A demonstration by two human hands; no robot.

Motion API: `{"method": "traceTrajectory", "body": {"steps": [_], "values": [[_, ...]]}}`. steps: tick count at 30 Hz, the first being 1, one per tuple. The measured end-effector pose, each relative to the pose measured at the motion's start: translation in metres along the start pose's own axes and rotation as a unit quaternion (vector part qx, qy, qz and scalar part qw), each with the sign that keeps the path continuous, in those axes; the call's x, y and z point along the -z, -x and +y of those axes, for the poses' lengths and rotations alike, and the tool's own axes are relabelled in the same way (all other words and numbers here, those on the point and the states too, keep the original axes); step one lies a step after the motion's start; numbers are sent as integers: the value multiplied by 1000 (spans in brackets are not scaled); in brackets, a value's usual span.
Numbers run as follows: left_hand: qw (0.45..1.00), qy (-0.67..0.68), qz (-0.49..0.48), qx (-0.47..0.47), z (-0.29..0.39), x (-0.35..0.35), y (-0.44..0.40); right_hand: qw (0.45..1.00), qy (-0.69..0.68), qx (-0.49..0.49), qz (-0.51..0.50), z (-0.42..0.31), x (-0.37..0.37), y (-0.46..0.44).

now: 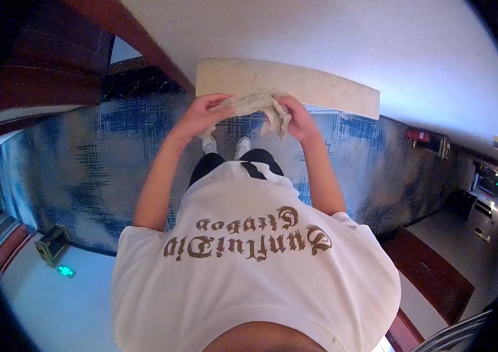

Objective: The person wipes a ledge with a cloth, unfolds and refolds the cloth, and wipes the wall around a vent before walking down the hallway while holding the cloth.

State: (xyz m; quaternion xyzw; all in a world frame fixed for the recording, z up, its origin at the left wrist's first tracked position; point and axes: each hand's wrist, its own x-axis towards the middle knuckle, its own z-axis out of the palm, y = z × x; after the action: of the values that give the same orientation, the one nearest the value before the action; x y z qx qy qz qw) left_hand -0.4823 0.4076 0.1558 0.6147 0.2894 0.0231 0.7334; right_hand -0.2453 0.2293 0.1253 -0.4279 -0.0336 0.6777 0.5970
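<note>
A crumpled, greyish-white cloth (252, 104) is stretched between my two hands, in front of my body. My left hand (205, 114) grips its left end, thumb and fingers closed on the fabric. At the other end, my right hand (297, 117) pinches the bunched cloth, and a loose fold hangs below the fingers. Just beyond the cloth is a cream-coloured ledge or box-like panel (287, 81) against the white wall. The cloth overlaps its lower edge in view; whether they touch I cannot tell.
Blue and grey patterned carpet (131, 158) covers the floor under my shoes (242, 146). A dark reddish-brown door (55, 70) stands at the left. Along the right wall are a red fire extinguisher (418, 135) and, farther off, a lit area. A green exit sign (66, 271) glows at lower left.
</note>
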Motion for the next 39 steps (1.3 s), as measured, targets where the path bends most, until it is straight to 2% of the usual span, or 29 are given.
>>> {"method": "traceTrajectory", "body": {"steps": [1,2,4,5,7,8,10,11,13,14,16,17,19,20,22,23,25,26,28,29,31,33,35,37,39], "values": [[998,-67,-16,6,5,1,4,1000,-4,-5,-14,-2,-8,4],[997,-68,-17,6,6,3,2,1000,-6,-3,-13,-5,-12,4],[989,-144,7,28,7,9,-2,996,64,37,52,-6,-16,4],[989,-146,5,26,7,14,-4,996,63,40,53,-10,-14,3],[988,-156,4,10,7,23,-7,954,272,51,118,-25,-10,2],[987,-158,2,8,4,24,-9,953,272,53,120,-29,-11,5],[952,-167,65,-248,-3,24,-14,893,398,169,123,-40,-20,15],[952,-167,64,-249,-4,29,-15,893,398,170,124,-45,-20,16],[918,-258,80,-291,6,33,-16,814,519,240,101,-59,-17,17],[904,-287,86,-305,11,34,-15,814,519,240,102,-65,-18,17],[930,-322,113,-138,23,36,-16,743,559,360,79,-78,-26,17],[929,-323,113,-139,29,33,-16,742,558,362,80,-80,-22,15],[939,-263,197,-100,40,25,-14,742,546,383,68,-83,-14,10],[938,-264,198,-101,47,25,-15,741,546,385,67,-84,-12,6],[857,-397,238,-225,56,25,-13,726,570,373,99,-80,-11,6],[857,-398,238,-226,54,27,-15,725,570,374,99,-80,-11,9],[827,-381,230,-342,52,32,-22,834,438,326,84,-91,-10,14],[827,-382,232,-341,52,36,-24,834,438,326,83,-95,-8,12],[922,-297,171,-182,52,40,-26,803,505,300,100,-102,-5,10],[921,-298,171,-183,52,39,-27,803,505,301,100,-103,-5,15],[899,-317,158,-258,53,41,-31,834,446,311,99,-113,-12,24],[885,-352,142,-269,56,51,-34,837,444,304,105,-121,-7,24],[869,-387,125,-281,58,61,-37,877,372,280,119,-131,-7,25],[889,-379,109,-232,56,69,-31,862,407,284,106,-138,-16,38],[890,-379,83,-239,56,78,-33,831,465,270,140,-147,-19,43]]}}
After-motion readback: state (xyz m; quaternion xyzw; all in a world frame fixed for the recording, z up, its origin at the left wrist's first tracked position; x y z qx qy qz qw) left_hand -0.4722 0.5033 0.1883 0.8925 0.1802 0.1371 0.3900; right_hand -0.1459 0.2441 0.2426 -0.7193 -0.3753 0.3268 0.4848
